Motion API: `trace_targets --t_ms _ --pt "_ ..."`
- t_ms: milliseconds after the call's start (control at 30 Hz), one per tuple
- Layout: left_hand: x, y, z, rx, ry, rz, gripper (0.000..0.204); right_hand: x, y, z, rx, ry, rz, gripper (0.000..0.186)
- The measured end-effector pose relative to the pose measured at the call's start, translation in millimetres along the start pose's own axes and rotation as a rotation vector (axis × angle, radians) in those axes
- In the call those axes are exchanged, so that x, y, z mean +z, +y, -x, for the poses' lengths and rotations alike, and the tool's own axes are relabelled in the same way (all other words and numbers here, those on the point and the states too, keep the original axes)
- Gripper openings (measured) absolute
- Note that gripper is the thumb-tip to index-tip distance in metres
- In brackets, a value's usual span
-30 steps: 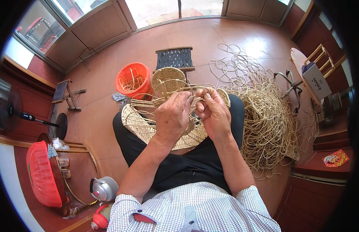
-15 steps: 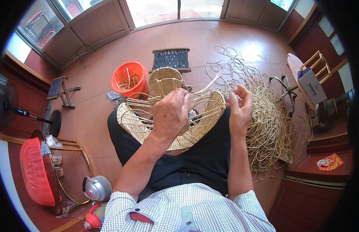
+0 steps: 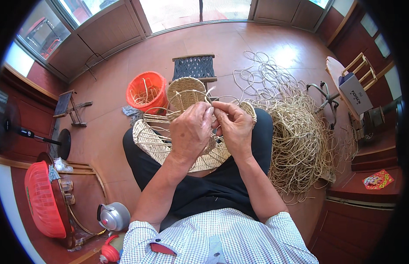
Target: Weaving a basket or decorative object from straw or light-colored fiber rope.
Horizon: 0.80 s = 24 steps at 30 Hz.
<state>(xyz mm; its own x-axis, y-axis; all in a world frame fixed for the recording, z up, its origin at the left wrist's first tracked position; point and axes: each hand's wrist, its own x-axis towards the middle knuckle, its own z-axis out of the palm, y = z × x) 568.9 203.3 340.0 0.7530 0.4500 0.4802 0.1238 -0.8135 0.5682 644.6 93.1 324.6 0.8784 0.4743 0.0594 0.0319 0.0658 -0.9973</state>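
Note:
A half-woven straw-cord piece (image 3: 149,140) rests across my lap, with a curved woven rim and loose cords strung over it. Behind it rises a round woven panel (image 3: 185,89). Over the piece my left hand (image 3: 190,128) is closed, thumb and fingers pinching a straw cord (image 3: 209,94) whose end sticks up above the knuckles. Right beside it, fingertips meeting the left thumb, my right hand (image 3: 235,127) is also closed in a pinch on the cord. My hands hide the middle of the piece and the exact crossing of the cords.
To the right lies a big heap of straw cord (image 3: 299,145), its loops trailing forward over the floor. An orange bucket (image 3: 148,90) with cord in it and a low stool with a dark woven seat (image 3: 193,68) stand ahead. A kettle (image 3: 114,216) sits at lower left.
My right hand has moved left from beside the heap, its raised fingers closing on the cord next to my left hand. The left hand stays nearly in place.

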Motion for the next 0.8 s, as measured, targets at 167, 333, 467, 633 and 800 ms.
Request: trace_targets --t_ms 167,333,467,633,800 --pt "-17 -2 2 -0.112 0.035 0.192 0.011 -2 4 -2 0.068 -0.045 -0.116 0.019" --pt "-12 -10 0 0.075 0.071 0.073 0.021 5 9 -4 0.045 -0.033 -0.172 0.018" --pt "-20 0 -7 0.041 -0.153 -0.197 0.028 4 9 -5 0.074 -0.033 -0.250 0.016" --pt "-25 6 -17 -0.008 -0.303 -0.282 0.016 7 10 -5 0.049 -0.009 -0.313 0.017" --pt "-21 11 -6 0.196 -0.075 -0.278 0.008 14 11 -3 0.028 -0.006 -0.341 0.024"
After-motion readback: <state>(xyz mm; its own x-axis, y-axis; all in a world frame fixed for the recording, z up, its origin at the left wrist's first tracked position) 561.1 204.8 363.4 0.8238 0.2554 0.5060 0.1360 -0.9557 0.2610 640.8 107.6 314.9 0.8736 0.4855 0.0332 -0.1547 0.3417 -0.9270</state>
